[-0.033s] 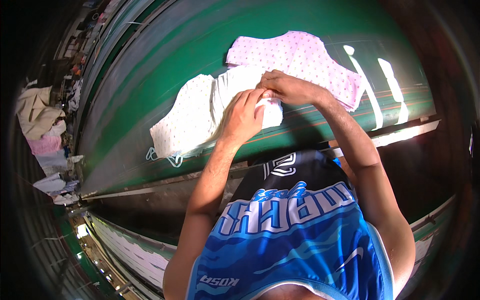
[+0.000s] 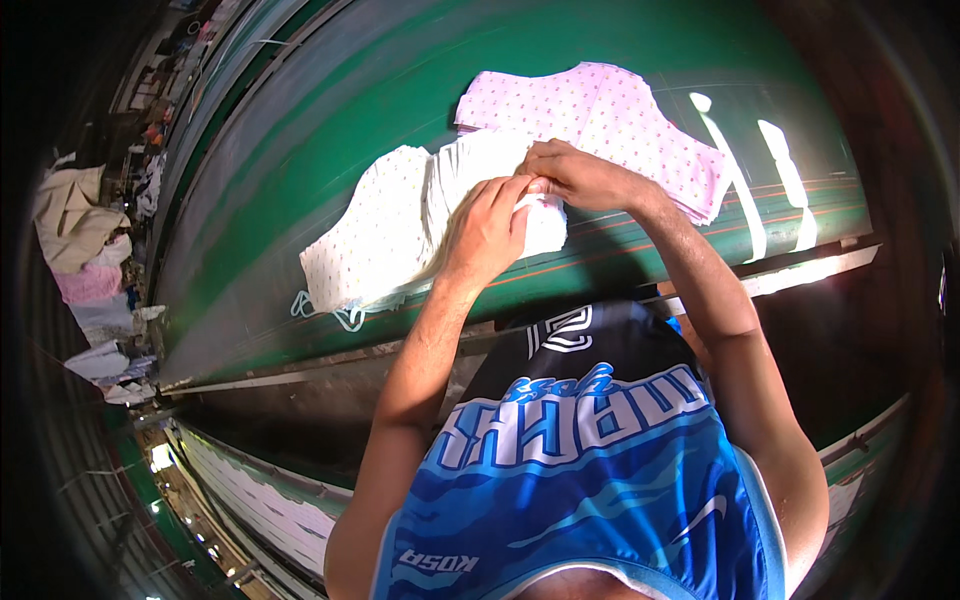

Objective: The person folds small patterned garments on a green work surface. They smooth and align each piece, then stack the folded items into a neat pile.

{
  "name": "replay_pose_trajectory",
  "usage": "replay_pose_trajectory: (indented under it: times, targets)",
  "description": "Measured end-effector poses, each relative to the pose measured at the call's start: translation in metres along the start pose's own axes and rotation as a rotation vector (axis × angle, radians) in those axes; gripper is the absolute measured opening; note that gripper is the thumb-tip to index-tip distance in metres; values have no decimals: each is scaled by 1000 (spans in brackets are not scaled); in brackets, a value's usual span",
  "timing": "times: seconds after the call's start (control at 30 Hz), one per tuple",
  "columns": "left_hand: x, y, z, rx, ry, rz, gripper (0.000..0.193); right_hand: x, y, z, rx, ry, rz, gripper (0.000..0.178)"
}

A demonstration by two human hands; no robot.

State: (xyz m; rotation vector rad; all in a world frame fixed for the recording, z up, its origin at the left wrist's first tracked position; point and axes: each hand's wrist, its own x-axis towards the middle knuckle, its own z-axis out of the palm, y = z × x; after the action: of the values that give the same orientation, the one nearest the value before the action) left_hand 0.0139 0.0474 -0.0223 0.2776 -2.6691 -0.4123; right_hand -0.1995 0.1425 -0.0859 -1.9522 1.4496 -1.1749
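A stack of white cut fabric pieces (image 2: 375,225), printed with small dots, lies on the green table. Its right part is brightly lit and ruffled. Over that part my left hand (image 2: 487,225) rests with its fingers bent, their tips closed on the fabric's edge. My right hand (image 2: 570,172) meets it from the right, thumb and fingers pinched together on the same white fabric. What exactly sits between the fingertips is hidden. Just beyond both hands lies a stack of pink fabric pieces (image 2: 600,115) with small printed marks, partly overlapped by the white fabric.
Pale blue loops of tie or strip (image 2: 350,318) stick out under the white stack's near left corner. The long green table (image 2: 330,110) has a raised near edge, with strips of sunlight (image 2: 745,215) at right. Heaped cloths (image 2: 75,225) lie at the far left.
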Motion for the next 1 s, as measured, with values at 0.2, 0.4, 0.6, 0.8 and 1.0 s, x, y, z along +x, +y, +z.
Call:
replay_pose_trajectory:
  times: [0.2,0.4,0.6,0.8,1.0]
  targets:
    - [-3,-7,2,-117,24,-109,18,-28,-4,2,57,150,53,45]
    - [5,-12,8,-106,134,-146,23,-18,-11,22,-32,353,82,61]
    - [12,-16,8,-261,186,-345,23,10,-16,25,-196,481,44,54]
    - [9,-27,6,-318,203,-341,19,10,-9,17,-306,506,-76,48]
    - [2,-39,-4,-319,118,-242,19,6,-21,-2,-378,306,-74,55]
